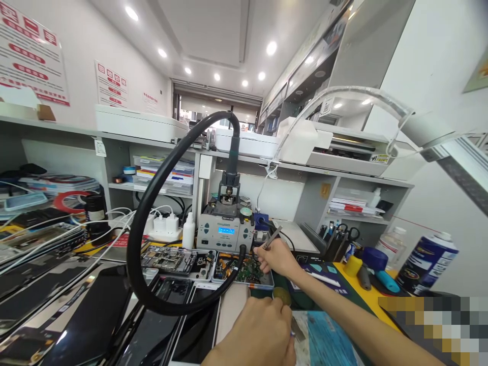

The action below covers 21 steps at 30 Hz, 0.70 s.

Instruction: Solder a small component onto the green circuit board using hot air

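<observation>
My right hand (281,260) reaches out over the parts tray (263,286), fingers closed around a slim grey metal pair of tweezers (272,238) whose one end points up and to the right. Under and beside those fingers lie green circuit boards (249,270) in the tray. Nearer to me, my left hand (253,330) is curled with its back to the camera; what its fingers hold is hidden, though a small bluish-white bit shows at their edge. A blue worn work surface (331,338) lies just right of it.
A hot air station (224,235) with a lit display stands behind the tray, its thick black hose (133,239) looping down in front. Phones and screens (91,310) crowd the left. A spray can (427,264), bottles and a pen holder stand right; a lamp arm (453,152) hangs above.
</observation>
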### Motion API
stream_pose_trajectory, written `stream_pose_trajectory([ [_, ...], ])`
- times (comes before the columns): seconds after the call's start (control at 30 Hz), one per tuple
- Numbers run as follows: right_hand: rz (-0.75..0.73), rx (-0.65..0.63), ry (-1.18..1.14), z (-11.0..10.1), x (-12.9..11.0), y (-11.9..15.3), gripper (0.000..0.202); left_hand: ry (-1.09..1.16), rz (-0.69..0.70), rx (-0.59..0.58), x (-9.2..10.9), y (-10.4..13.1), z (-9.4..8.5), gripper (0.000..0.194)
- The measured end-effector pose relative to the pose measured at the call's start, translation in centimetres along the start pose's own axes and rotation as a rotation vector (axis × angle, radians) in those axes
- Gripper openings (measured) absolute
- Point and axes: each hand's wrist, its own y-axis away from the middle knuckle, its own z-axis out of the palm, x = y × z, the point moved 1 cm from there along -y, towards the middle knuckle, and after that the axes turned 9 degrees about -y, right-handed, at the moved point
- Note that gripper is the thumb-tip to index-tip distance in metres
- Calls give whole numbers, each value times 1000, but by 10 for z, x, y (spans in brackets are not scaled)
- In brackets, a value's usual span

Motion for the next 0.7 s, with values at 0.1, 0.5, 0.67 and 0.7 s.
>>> stream_pose_trajectory([
  [0.1, -7, 5, 30, 0, -2, 4, 29, -5, -2, 3, 1, 1, 1, 32],
  [0.5, -274, -48, 63, -17, -6, 41, 22, -63, 1, 11, 1, 1, 2, 26],
  [0.67, -332, -42, 29, -29, 5, 54, 13, -90, 15, -12, 2, -4, 3, 24],
  [0.7, -337, -29, 16, -31, 8, 55, 13, -100, 17, -16, 3, -6, 4, 24],
])
